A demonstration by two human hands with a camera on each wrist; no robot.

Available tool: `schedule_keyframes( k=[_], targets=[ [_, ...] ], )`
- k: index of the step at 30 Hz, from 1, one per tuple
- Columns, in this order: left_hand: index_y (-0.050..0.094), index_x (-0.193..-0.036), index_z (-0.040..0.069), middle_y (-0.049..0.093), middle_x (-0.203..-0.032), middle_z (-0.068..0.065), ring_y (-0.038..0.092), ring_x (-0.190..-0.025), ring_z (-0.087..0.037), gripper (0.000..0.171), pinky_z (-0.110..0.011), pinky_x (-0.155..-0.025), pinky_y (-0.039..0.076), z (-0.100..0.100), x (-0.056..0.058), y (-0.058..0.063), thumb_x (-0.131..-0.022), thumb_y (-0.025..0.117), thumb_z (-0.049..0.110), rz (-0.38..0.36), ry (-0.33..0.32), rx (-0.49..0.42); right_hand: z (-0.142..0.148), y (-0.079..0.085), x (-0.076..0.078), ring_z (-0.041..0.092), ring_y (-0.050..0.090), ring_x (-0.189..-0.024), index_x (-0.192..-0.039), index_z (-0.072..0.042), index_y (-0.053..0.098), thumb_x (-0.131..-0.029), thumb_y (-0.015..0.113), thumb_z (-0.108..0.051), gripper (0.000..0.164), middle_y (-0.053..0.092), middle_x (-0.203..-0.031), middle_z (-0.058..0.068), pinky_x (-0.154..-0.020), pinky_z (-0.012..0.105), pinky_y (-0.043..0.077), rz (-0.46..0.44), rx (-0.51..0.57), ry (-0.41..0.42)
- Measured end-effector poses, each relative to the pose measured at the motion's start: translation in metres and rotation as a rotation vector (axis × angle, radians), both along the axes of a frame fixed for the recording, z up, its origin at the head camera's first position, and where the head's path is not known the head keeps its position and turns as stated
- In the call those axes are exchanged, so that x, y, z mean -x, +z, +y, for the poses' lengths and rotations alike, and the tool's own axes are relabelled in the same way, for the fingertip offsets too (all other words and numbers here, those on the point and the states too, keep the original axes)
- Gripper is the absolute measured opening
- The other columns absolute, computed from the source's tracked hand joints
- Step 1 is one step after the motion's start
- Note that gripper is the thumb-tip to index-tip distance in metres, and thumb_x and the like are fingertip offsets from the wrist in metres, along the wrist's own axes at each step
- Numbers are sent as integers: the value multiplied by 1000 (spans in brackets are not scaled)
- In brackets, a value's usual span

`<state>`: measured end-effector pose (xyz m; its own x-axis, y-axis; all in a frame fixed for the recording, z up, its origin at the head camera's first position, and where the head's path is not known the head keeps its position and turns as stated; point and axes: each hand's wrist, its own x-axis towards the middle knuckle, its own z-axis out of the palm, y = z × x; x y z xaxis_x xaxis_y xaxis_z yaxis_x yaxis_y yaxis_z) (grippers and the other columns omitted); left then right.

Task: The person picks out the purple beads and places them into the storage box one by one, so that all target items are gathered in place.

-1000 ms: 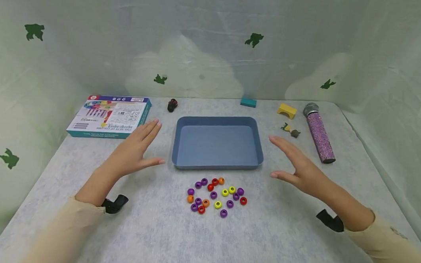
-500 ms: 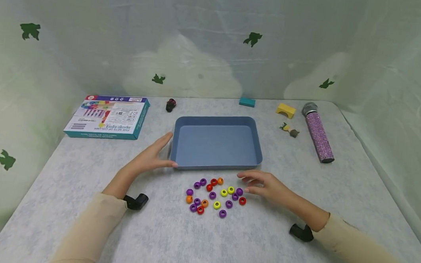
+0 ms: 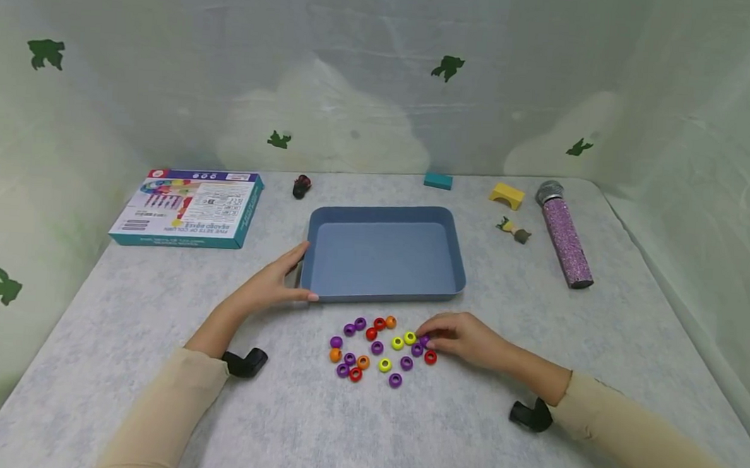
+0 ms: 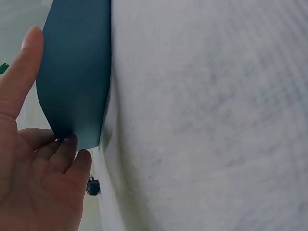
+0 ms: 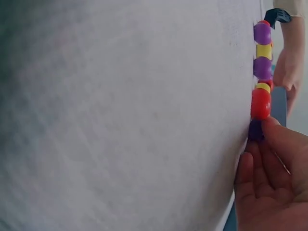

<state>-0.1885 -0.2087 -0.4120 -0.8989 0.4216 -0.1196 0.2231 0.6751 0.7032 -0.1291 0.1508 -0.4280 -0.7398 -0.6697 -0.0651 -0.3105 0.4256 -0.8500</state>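
Note:
A blue-grey rectangular tray (image 3: 383,259) lies in the middle of the table in the head view. My left hand (image 3: 270,285) holds its near left corner, thumb on the front rim and fingers against the left wall. In the left wrist view the bent fingertips touch the tray (image 4: 74,72). Loose purple, red, orange and yellow beads (image 3: 384,365) lie in front of the tray. At the right end of that group, my right hand (image 3: 468,338) pinches a purple bead (image 3: 424,341) between thumb and fingers. The right wrist view shows this bead (image 5: 256,130), looking dark, at the fingertips.
A flat teal-edged toy box (image 3: 188,210) lies at the back left, near a small dark figure (image 3: 302,186). A teal block (image 3: 438,181), a yellow arch block (image 3: 507,196), a small figurine (image 3: 514,231) and a glittery purple microphone (image 3: 564,237) line the back right.
My left hand has come in from the left to the tray's corner. My right hand has moved left and down to the beads, and its fingers have closed on a purple one.

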Motion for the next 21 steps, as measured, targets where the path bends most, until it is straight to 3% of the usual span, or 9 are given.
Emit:
schedule_keyframes(
  k=[3,7,13,17,21],
  targets=[
    [1,-134,17,3,-138,-4,8,-123,-20,100,-43,-95,17,0,0,1,-63,64,48,-2,6,4,0,4,2,5,52,-86,-98,-15,61,-78,56,-16,21,57,-95,-7,-71,20,43,28,-11,-16],
    [1,-134,17,3,-138,-4,8,-123,-20,100,-42,-96,17,1,-1,2,-63,64,47,-13,10,1,-3,23,9,7,53,-81,-100,-8,59,-78,56,-19,25,57,-94,-4,-67,21,45,92,17,-58],
    [0,-134,18,2,-138,-5,8,-123,-20,99,-42,-96,16,2,-2,2,-65,65,43,-28,19,-3,-13,49,37,11,53,-83,-102,-9,58,-79,55,-18,25,56,-94,0,-69,25,45,199,123,-128],
    [-1,-134,19,1,-138,-4,8,-123,-20,98,-41,-96,15,3,-3,3,-65,65,42,-42,24,-6,-22,47,63,11,51,-83,-101,-6,58,-79,55,-14,24,55,-95,1,-72,25,44,236,125,-175],
    [-1,-134,18,1,-138,-4,9,-122,-21,99,-42,-96,15,3,-2,3,-64,65,44,-43,25,-8,-29,35,86,10,51,-83,-102,-4,58,-79,55,-13,24,54,-95,1,-71,23,44,214,52,-225]
  ],
)
